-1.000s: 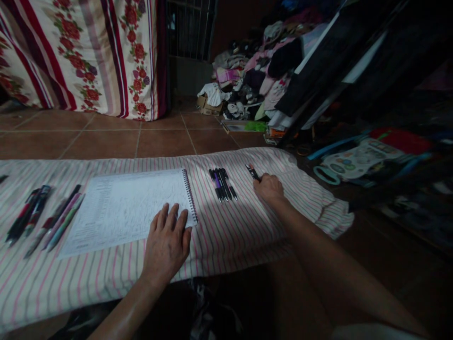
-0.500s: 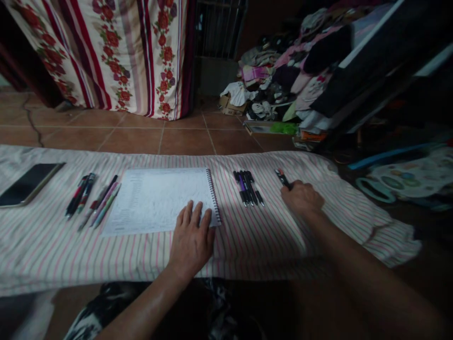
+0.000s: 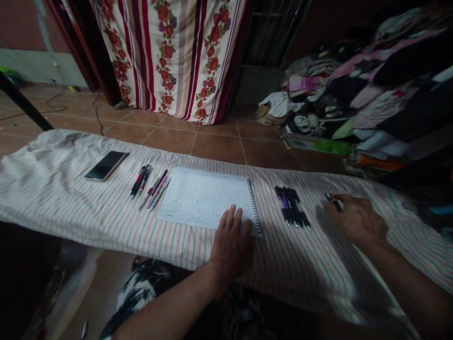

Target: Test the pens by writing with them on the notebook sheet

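Observation:
My left hand [image 3: 233,241] lies open, its fingers spread over the lower right corner of a white spiral notebook [image 3: 208,193]. At the right of the striped cloth, my right hand [image 3: 357,219] is closed around a dark pen [image 3: 334,202]. Only the pen's end shows beyond the fingers; whether more than one is held I cannot tell. Between my hands, several black pens and one purple pen [image 3: 285,202] lie side by side. Left of the notebook are pink and pale green pens [image 3: 157,193], and beyond them black and red pens [image 3: 140,181].
A dark-screened phone [image 3: 106,165] rests toward the left of the striped cloth [image 3: 106,212]. Past the far edge are a tiled floor [image 3: 215,144] and a flowered curtain [image 3: 184,61]. Clothes are heaped [image 3: 354,85] at the back right.
The view has swung left, so the things on the cloth appear farther right. My right hand stays closed on the pen, which shows less now. My left hand remains on the notebook.

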